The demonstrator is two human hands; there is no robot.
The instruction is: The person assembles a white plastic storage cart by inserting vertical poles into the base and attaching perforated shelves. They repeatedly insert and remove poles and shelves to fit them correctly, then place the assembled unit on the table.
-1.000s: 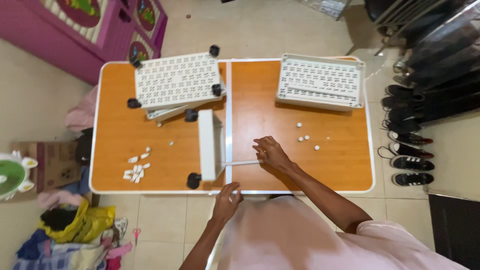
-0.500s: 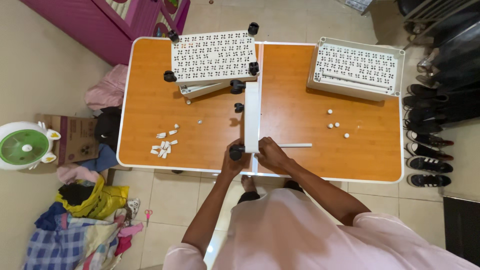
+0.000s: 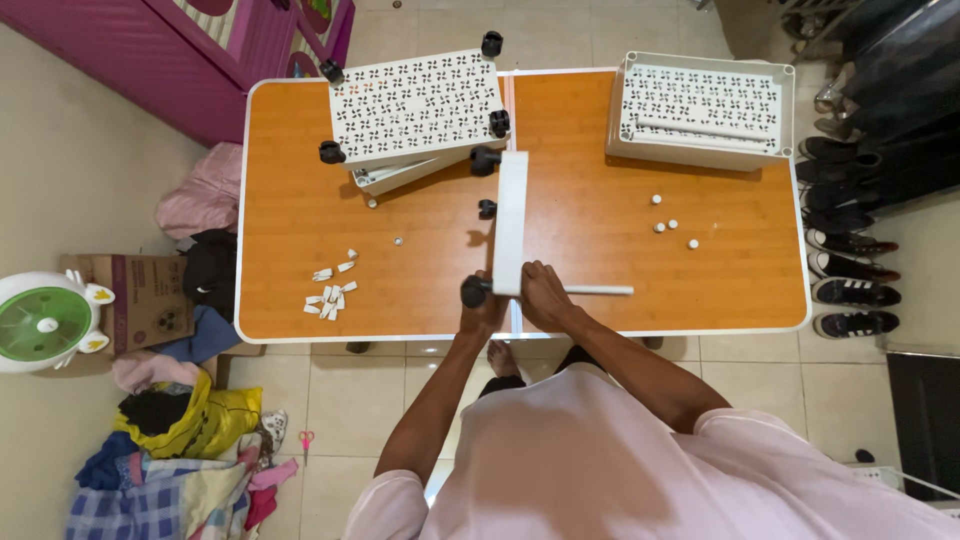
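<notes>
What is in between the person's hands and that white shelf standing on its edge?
Nothing visible. The left hand and right hand are both already on the near end of the upright white shelf panel, by its black caster. A thin white rod lies just right of the right hand.

Seen from overhead, a person in a loose, pale pink short-sleeved T-shirt [image 3: 620,460] of plain soft fabric, free of print or pattern. The sleeves end above the elbows, leaving both forearms bare. No watch, bracelet or ring is visible on the left hand [image 3: 484,312] or the right hand [image 3: 545,297], and neither is gloved. A bare foot [image 3: 503,357] shows on the pale floor tiles just past the shirt's front.
</notes>
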